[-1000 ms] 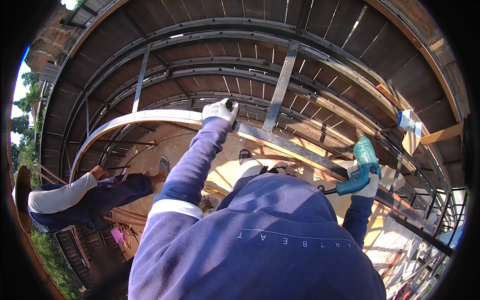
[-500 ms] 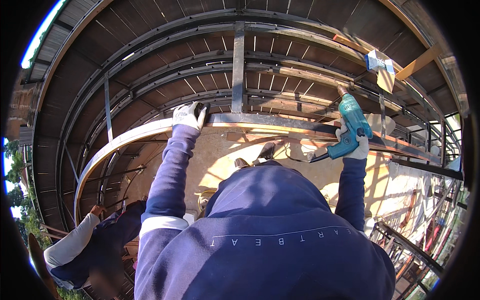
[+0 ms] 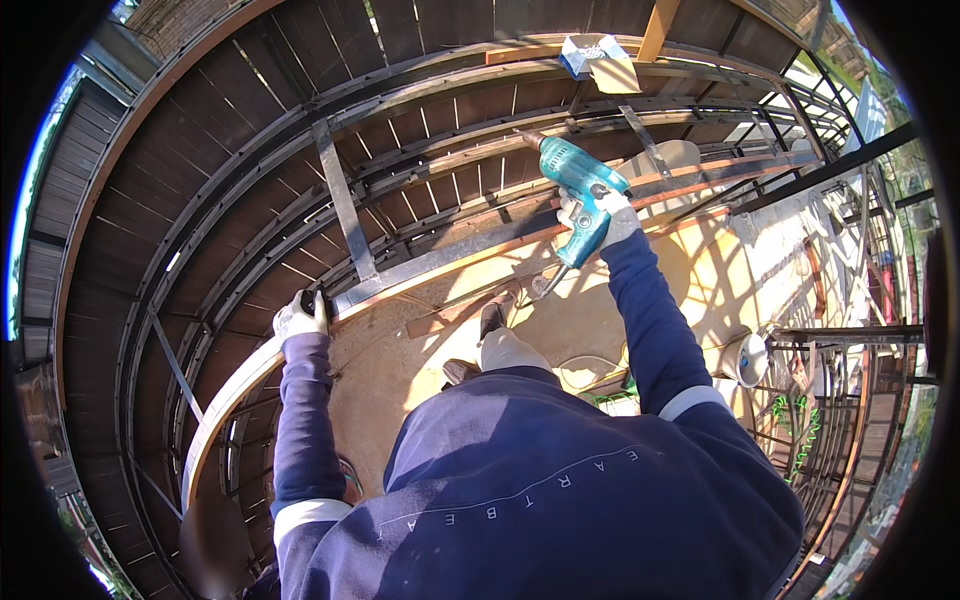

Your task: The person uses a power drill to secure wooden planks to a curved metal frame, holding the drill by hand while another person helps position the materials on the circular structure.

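My right hand (image 3: 617,212), in a pale work glove, is closed round the handle of a teal power drill (image 3: 578,172). The drill is held above a dark metal beam with its bit end pointing to the far left, and its cord hangs below the handle. My left hand (image 3: 298,318), in a white glove with dark on the finger side, is curled over the wood-edged curved beam (image 3: 450,256) near its left part. An upright metal bar (image 3: 345,205) meets the beam just right of that hand.
Beyond the beam, stepped curved metal rails run over dark boards. An open blue-and-white box (image 3: 598,58) rests on a far rail. Below lie a concrete floor, a white bucket (image 3: 748,358) and a green coiled hose (image 3: 800,435). Another person (image 3: 215,545) is at the lower left.
The view has turned to the right, so the beam and box appear farther left. The drill has swung to point more leftward. My left hand stays on the beam.
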### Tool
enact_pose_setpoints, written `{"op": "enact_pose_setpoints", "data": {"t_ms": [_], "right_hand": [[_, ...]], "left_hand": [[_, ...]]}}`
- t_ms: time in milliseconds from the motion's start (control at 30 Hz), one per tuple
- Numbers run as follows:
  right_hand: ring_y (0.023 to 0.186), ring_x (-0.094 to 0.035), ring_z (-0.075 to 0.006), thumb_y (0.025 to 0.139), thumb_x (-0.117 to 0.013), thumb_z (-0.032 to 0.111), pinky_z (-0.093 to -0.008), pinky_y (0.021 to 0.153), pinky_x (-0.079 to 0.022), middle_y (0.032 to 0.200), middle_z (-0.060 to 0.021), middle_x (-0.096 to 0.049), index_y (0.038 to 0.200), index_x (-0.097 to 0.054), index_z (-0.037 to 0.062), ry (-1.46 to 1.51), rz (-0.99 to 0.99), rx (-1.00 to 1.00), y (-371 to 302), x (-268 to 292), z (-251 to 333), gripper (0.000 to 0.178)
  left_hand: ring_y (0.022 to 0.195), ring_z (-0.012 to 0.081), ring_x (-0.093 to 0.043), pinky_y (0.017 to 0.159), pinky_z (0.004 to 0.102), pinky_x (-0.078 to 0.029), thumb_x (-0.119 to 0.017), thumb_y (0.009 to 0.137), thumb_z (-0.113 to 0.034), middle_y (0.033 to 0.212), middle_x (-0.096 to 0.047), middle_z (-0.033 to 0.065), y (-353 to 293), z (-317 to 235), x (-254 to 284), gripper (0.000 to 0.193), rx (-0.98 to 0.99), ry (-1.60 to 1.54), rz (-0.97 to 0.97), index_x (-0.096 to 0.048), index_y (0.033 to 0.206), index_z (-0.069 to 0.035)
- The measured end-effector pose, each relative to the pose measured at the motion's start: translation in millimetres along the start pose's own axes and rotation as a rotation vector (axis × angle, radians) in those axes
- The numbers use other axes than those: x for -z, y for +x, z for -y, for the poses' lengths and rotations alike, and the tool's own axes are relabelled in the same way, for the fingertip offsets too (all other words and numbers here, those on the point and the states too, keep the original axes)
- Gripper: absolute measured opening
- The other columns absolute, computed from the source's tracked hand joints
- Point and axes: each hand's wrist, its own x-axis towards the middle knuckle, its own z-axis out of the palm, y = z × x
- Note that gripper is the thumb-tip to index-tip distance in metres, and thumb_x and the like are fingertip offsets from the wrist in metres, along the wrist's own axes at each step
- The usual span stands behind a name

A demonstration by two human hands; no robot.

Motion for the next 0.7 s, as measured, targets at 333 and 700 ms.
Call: {"op": "enact_pose_setpoints", "data": {"t_ms": [333, 700], "right_hand": [[0.087, -0.072, -0.0373, 0.089, -0.059, 0.003, -0.0507, 0.080, -0.065, 0.107, -0.0237, -0.066, 0.131, -0.051, -0.0038, 0.083, -0.127, 0.090, -14.3, -12.7, -4.4, 0.044], [0.079, -0.073, -0.0393, 0.091, -0.059, -0.002, -0.0515, 0.068, -0.066, 0.099, -0.0251, -0.067, 0.119, -0.055, -0.0038, 0.170, -0.140, 0.092, -14.1, -8.4, 1.2, 0.029]], "left_hand": [[0.093, 0.0363, -0.071, 0.088, 0.0456, -0.052, -0.060, 0.094, -0.047, 0.094, -0.075, 0.0171, 1.8, 8.2, -7.8, 0.042, -0.029, -0.025, -0.067, -0.075, 0.108, -0.011], [0.090, 0.0344, -0.073, 0.083, 0.0436, -0.056, -0.064, 0.090, -0.049, 0.094, -0.076, 0.0146, 6.2, -0.1, -5.6, 0.041, 0.056, -0.081, 0.017, -0.077, 0.105, -0.012]]}}
